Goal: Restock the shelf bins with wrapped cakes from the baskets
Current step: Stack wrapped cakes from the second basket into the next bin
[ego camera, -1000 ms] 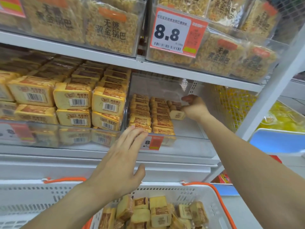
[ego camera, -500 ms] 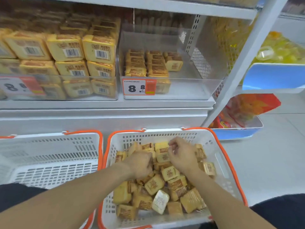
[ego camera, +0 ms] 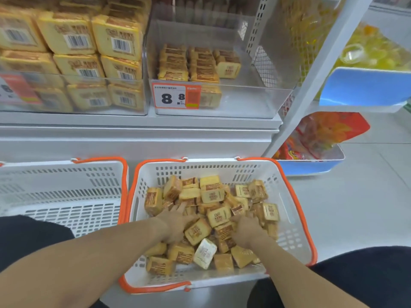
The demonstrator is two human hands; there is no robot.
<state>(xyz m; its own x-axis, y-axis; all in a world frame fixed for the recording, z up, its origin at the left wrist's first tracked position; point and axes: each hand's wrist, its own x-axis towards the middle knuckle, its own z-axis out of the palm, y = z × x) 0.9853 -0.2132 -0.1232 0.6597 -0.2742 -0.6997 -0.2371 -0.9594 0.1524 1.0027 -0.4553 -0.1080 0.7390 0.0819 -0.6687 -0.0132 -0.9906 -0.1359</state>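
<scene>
**Scoop up the next cakes from the full basket**

Both your hands are down in the white plastic basket with the orange rim (ego camera: pixel 287 174), the one full of small yellow wrapped cakes (ego camera: pixel 212 193). Your left hand (ego camera: pixel 175 223) lies on the pile with its fingers stretched forward, flat on the cakes, holding nothing yet. Your right hand (ego camera: pixel 245 227) is pushed in among the cakes; its fingertips are hidden, so I cannot tell if it grips one.

Pick cakes that lie on top, so the pile does not slide. Take a few that face the same way and hold them softly, because they look squashy. The clear plastic shelf bin with the orange 8.8 price tag (ego camera: pixel 255 101), straight above this basket, has bare floor on its right side. I think the cakes should go there, in neat rows like the ones inside.

The white basket (ego camera: pixel 66 196) to the left of the full one holds no cakes.

Half a second ago your hands were curled higher on the pile. Now they sit lower and closer to you.
</scene>
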